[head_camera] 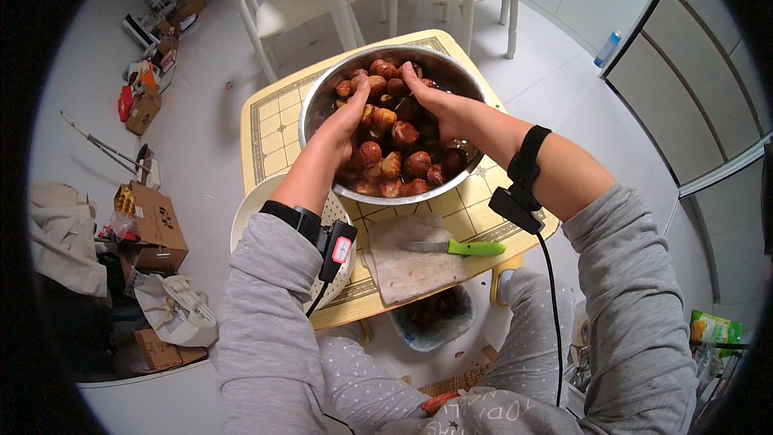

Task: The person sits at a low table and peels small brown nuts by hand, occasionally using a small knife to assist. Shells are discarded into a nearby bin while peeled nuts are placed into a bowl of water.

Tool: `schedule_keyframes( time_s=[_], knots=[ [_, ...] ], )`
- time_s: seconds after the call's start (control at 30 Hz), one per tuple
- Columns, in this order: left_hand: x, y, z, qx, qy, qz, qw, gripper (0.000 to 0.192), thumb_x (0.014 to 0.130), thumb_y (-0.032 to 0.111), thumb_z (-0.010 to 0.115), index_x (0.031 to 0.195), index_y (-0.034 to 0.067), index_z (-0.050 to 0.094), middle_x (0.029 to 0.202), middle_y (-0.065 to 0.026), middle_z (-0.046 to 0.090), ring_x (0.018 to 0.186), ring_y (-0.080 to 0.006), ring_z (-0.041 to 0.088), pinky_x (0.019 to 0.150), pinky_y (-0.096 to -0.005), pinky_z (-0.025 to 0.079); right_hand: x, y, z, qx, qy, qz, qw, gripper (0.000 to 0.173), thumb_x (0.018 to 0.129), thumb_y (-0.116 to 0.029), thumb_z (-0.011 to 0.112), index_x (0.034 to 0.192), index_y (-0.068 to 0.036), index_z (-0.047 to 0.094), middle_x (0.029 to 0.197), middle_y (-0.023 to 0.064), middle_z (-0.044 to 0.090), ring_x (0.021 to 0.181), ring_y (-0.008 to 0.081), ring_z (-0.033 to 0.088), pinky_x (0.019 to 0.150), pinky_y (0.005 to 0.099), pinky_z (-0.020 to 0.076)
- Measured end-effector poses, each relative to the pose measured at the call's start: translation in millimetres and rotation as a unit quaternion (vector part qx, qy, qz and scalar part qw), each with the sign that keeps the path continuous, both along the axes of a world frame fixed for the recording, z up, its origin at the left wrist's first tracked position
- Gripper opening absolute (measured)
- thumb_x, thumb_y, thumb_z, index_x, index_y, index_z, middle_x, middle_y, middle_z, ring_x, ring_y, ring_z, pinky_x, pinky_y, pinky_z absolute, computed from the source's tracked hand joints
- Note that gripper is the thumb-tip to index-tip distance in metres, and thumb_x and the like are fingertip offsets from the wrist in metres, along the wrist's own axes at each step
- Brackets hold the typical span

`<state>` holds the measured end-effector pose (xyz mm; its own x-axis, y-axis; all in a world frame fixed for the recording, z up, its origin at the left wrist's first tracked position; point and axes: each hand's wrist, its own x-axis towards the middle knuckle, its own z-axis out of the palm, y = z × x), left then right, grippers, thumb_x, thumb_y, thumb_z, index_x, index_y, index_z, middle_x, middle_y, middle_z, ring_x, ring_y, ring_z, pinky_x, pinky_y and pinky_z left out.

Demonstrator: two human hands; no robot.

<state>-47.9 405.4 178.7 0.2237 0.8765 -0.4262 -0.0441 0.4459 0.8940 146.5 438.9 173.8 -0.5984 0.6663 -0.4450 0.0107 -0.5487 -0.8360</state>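
A stainless steel bowl [314,81] stands on a small yellow table, holding many brown chestnuts [405,133] in water. Both hands reach into it, palms turned towards each other. My left hand [345,119] is among the chestnuts on the left side, thumb up. On the right side, my right hand [444,107] mirrors it. The fingers of both are mostly hidden, so I cannot tell whether they grip any chestnuts. Under my left forearm sits a cream perforated colander [256,199]. Nearer me, a paring knife [476,248] with a green handle lies on a beige cloth [416,283].
The yellow table [266,109] has a tile-patterned top. Below its near edge is a waste bin [435,338] with scraps inside. White chairs [302,6] stand beyond. Cardboard boxes [158,223] and bags line the left; cabinets [682,84] stand right. Cables hang from both wrist straps.
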Motion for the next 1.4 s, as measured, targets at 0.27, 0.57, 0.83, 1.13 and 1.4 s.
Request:
schedule_keyframes(
  time_s=[0.27,0.57,0.83,1.13,1.4],
  knots=[
    [-20,4,15,0.000,0.087,0.024,0.996,0.097,0.079,0.092,0.041,0.112,0.004,0.062,0.117,-0.0132,0.062,0.113,-0.0258,0.055,0.103,-0.0437,0.041,-10,-33,53,0.074,-0.048,0.014,0.996,0.086,0.093,-0.080,0.031,0.160,-0.027,0.024,0.164,0.0090,0.025,0.152,0.0304,0.018,0.117,0.0606,0.0196],
    [-21,-28,33,0.086,0.129,0.001,0.988,0.085,0.091,0.078,0.046,0.128,0.003,0.062,0.130,-0.0142,0.062,0.119,-0.0227,0.056,0.103,-0.0362,0.041,0,-37,80,0.109,-0.123,0.127,0.978,0.102,0.090,-0.078,0.045,0.159,-0.008,0.014,0.160,0.0244,0.017,0.141,0.0443,0.037,0.104,0.0588,0.0471],
    [-16,-73,48,0.122,0.155,0.077,0.977,0.070,0.099,0.059,0.053,0.136,0.000,0.053,0.138,-0.0110,0.057,0.127,-0.0217,0.051,0.110,-0.0429,0.036,19,-50,65,0.461,-0.365,0.097,0.803,0.014,0.086,-0.009,0.075,0.096,0.000,0.075,0.078,0.0101,0.072,0.079,0.0156,0.069,0.069,0.0335,0.0553],
    [-33,-85,35,0.122,0.061,0.112,0.984,0.071,0.096,0.053,0.063,0.147,0.008,0.043,0.144,-0.0085,0.046,0.131,-0.0256,0.045,0.104,-0.0409,0.042,-34,-81,16,0.718,-0.201,0.221,0.629,0.037,0.073,-0.001,0.069,0.107,-0.011,0.074,0.102,0.0168,0.069,0.099,0.0369,0.065,0.087,0.0439,0.0527],
    [-27,-106,36,0.286,0.173,0.120,0.935,0.036,0.095,0.012,0.055,0.128,0.001,0.063,0.121,-0.0085,0.067,0.112,-0.0177,0.061,0.098,-0.0323,0.046,-22,-90,37,0.659,-0.332,0.154,0.657,0.044,0.068,-0.015,0.084,0.110,-0.008,0.072,0.095,0.0133,0.068,0.096,0.0327,0.064,0.087,0.0429,0.0521]
  ],
)
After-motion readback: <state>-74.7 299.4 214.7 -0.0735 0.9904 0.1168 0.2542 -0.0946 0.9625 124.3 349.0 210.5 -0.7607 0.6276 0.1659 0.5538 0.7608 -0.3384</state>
